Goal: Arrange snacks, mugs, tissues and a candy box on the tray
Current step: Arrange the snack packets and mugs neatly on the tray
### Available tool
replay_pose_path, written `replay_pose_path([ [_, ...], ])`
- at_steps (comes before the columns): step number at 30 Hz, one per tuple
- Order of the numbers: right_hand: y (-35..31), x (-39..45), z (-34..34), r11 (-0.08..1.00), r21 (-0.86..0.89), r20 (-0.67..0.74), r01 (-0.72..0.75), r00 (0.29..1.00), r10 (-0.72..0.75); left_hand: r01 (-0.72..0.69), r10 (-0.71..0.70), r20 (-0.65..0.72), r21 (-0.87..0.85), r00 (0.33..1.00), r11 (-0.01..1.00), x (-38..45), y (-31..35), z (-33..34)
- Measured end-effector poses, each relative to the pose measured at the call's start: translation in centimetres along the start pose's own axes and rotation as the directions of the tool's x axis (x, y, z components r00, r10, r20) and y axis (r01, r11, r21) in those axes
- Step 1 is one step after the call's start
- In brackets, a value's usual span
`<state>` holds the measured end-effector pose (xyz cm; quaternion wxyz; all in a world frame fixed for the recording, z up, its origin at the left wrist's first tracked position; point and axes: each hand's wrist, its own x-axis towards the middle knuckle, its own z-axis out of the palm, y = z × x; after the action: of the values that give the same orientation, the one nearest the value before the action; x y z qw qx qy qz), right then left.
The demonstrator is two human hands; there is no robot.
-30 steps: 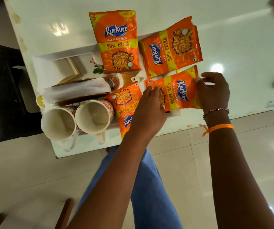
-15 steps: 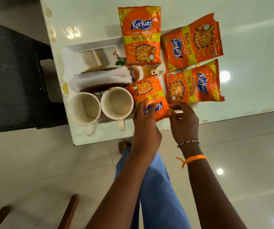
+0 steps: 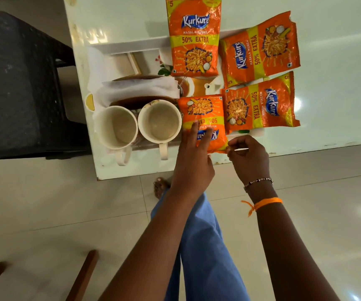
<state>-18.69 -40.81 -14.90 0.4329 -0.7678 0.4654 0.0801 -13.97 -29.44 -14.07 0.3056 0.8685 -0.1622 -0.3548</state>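
A white tray (image 3: 127, 45) lies on the pale glass table (image 3: 338, 61). Two empty white mugs (image 3: 116, 124) (image 3: 160, 121) stand at its near left, handles toward me. Behind them is a brown holder with white tissues (image 3: 140, 89), and further back a white box with a gold edge (image 3: 120, 64). Several orange Kurkure snack packets cover the tray's right side. My left hand (image 3: 193, 157) lies on the near packet (image 3: 203, 111) beside the mugs, fingers on top and thumb at its near edge. My right hand (image 3: 248, 157) pinches that packet's near right corner.
A black chair (image 3: 18, 83) stands against the table's left side. The table's near edge (image 3: 131, 174) is just in front of my blue-trousered leg (image 3: 201, 246) and bare foot (image 3: 161, 187). Brown wooden chair legs (image 3: 83, 276) show at the bottom left.
Both hands have left the right-hand packet and come back to the near packet beside the mugs. That packet now lies straighter, with its top pointing away from me.
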Motion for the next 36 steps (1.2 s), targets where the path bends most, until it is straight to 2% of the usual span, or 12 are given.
replay_pose_path([
  [4,0.1,0.0,-0.5,0.999,-0.035,-0.001,-0.012,1.000,0.012,-0.013,0.009,-0.065,-0.073,0.998,0.997,-0.6,-0.1,-0.3],
  [6,0.3,0.0,-1.0,0.998,-0.005,-0.050,-0.056,0.997,0.056,-0.049,-0.002,-0.202,-0.248,0.979,0.968,-2.0,-0.1,-0.3],
  [8,0.7,0.2,-1.4,0.990,0.066,-0.106,-0.124,0.986,0.131,-0.018,-0.123,-0.268,-0.468,0.955,0.883,-3.8,-0.5,-0.1],
  [9,0.8,0.4,-1.6,0.977,0.127,-0.117,-0.170,0.976,0.184,0.049,-0.245,-0.243,-0.609,0.939,0.792,-4.6,-1.0,-0.1],
  [12,0.7,1.2,-1.9,0.827,0.460,-0.057,-0.323,0.919,0.391,0.212,-0.593,-0.023,-0.922,0.805,0.324,-5.7,-3.3,-0.3],
  [14,0.4,2.1,-2.1,0.599,0.698,0.067,-0.393,0.868,0.492,0.155,-0.699,0.053,-0.984,0.713,0.083,-5.5,-5.4,-1.2],
  [16,0.4,3.0,-2.2,0.428,0.802,0.176,-0.417,0.849,0.498,0.034,-0.750,0.049,-0.999,0.660,-0.036,-4.7,-7.6,-2.6],
  [18,0.7,3.9,-2.0,0.511,0.767,0.132,-0.388,0.875,0.466,-0.015,-0.765,0.011,-1.000,0.644,-0.027,-3.6,-9.7,-4.1],
  [22,0.8,4.9,-1.3,0.735,0.580,-0.001,-0.351,0.902,0.431,0.020,-0.743,-0.061,-0.995,0.667,0.099,-2.5,-12.3,-5.9],
  [26,0.9,5.2,-1.1,0.732,0.594,-0.008,-0.334,0.907,0.420,0.119,-0.735,-0.117,-0.958,0.668,0.261,-2.3,-13.5,-6.8],
  [32,1.6,5.5,-0.8,0.716,0.648,-0.048,-0.260,0.924,0.379,0.189,-0.785,-0.081,-0.951,0.615,0.246,-2.1,-13.5,-8.0],
  [36,2.4,6.2,-1.6,0.682,0.700,-0.047,-0.213,0.939,0.341,0.177,-0.777,-0.090,-0.951,0.623,0.253,-1.7,-12.5,-7.9],
])
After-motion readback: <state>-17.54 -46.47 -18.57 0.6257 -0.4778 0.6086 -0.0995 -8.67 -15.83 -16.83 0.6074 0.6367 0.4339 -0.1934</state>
